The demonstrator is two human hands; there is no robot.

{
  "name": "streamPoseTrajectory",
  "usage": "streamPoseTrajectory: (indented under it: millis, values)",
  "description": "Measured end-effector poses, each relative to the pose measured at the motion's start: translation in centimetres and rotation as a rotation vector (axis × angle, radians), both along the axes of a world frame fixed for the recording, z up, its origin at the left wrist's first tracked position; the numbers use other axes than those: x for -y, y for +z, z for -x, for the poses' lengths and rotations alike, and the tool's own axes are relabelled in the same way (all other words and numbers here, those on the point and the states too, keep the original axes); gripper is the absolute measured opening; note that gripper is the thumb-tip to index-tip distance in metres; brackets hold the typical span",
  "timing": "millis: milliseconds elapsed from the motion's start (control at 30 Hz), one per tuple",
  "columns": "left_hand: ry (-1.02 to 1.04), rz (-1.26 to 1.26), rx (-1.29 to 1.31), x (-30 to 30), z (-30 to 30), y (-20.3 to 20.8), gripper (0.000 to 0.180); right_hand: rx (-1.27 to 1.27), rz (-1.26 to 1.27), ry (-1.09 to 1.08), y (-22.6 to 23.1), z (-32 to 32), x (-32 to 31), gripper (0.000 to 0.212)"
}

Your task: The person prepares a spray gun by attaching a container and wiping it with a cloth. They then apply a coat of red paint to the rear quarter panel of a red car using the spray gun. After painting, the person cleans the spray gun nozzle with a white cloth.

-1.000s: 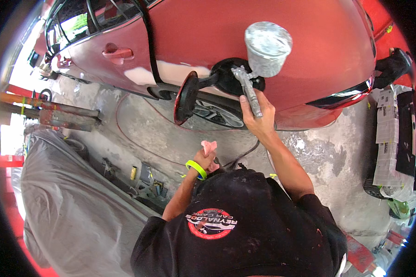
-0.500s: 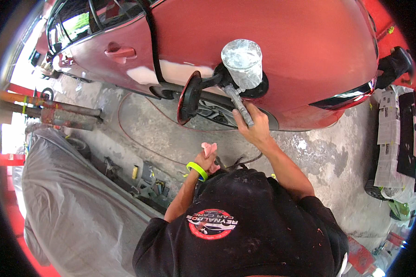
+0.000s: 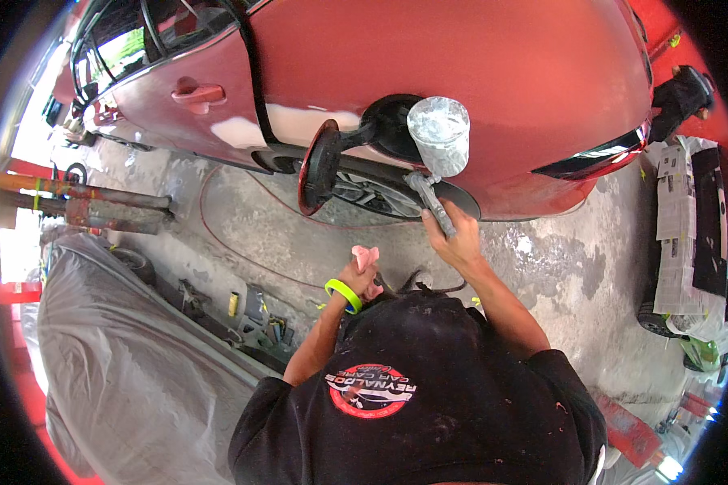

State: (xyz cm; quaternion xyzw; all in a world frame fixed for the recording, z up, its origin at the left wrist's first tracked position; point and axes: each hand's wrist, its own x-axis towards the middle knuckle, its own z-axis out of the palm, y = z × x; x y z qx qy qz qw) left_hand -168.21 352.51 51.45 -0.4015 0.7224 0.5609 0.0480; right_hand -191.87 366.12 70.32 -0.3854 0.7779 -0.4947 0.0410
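While a red car [image 3: 461,56] spans the upper part of the view, cut off at the top, a grey plastic sheet [image 3: 129,347] drapes over something bulky and unseen at lower left, and the wearer's black shirt [image 3: 469,388] fills the bottom centre. On the car's side, a round fuel flap [image 3: 319,167] stands swung out beside its dark recess [image 3: 387,123]. Just right of that flap, in front of the car's rear side, is a spray gun [image 3: 427,196] with a cloudy, whitish cup [image 3: 438,137] on top. The right hand [image 3: 463,245] is the nearer one, its grip wrapped around the gun's handle [image 3: 439,217]; the handle's long axis runs from that grip up and leftward, away from the shirt, with the cup beyond. Well apart, lower and to the left, the left hand [image 3: 354,280] bunches a pink cloth [image 3: 365,257] in its grip, a yellow-green wristband [image 3: 345,293] behind it. The cup hides part of the recess; the trigger, nozzle and several fingertips cannot be made out, nor whether the gun touches the car.
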Motion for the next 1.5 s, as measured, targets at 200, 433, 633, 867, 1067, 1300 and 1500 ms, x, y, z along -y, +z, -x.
streamPoseTrajectory:
  millis: [200, 433, 633, 867, 1067, 1300, 1500]
  values:
    - [0.052, -0.026, 0.019, -0.7, 0.5, 0.7, 0.04, 0.025, -0.04, -0.054, -1.8, -0.3, -2.5, 0.029]
    - [0.04, -0.048, 0.051, -0.9, 1.2, 1.9, 0.044, 0.122, -0.048, -0.172, -1.3, -0.4, -4.4, 0.032]
    - [0.029, -0.002, 0.019, -0.8, 1.0, -1.4, 0.049, 0.087, 0.03, -0.24, -0.1, -0.1, -4.5, 0.03]
    - [-0.024, 0.032, -0.003, -0.7, 1.3, -1.5, 0.049, 0.005, 0.107, -0.216, 1.8, 0.6, -4.1, 0.028]
    - [0.004, -0.005, 0.002, -0.7, 1.5, -1.0, 0.051, -0.032, 0.135, -0.168, 2.3, 0.9, -3.7, 0.027]
    - [-0.046, 0.023, -0.015, -0.6, 1.9, 0.3, 0.061, 0.045, 0.095, -0.078, 3.0, 0.2, -3.6, 0.032]
    - [0.005, 0.428, -0.082, -1.7, 3.7, 2.6, 0.083, 0.049, -0.063, 0.012, -0.4, 0.6, -2.7, 0.048]
